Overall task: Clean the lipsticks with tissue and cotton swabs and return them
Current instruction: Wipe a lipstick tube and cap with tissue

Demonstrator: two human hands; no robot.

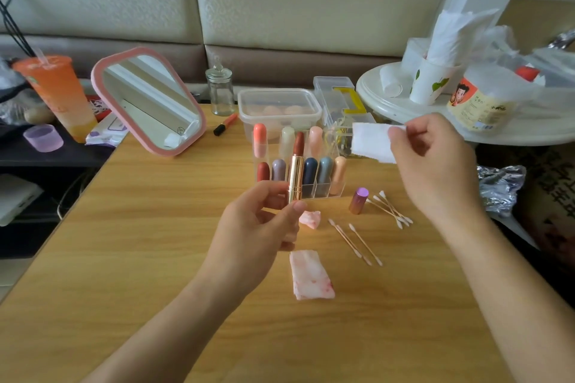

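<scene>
My left hand [264, 224] holds an uncapped lipstick [296, 171] upright; it has a gold tube and a dark red bullet. My right hand [435, 161] pinches a clean white tissue [370, 141], raised to the right of the lipstick. Behind them a clear organizer [323, 188] holds several capped lipsticks in different colours. A purple lipstick cap [358, 200] stands on the wooden table [155, 258]. Cotton swabs [390, 209] lie beside it, and two more swabs [357, 241] lie nearer me. A stained folded tissue [311, 280] and a small crumpled pink one [310, 219] lie below my left hand.
A pink-framed mirror [149, 102] leans at the back left beside an orange cup [59, 96]. A glass jar [220, 90], a lidded plastic box [280, 108] and a clear case [339, 96] stand behind the organizer. A white round table [389, 108] with cups and tissue stands at the right.
</scene>
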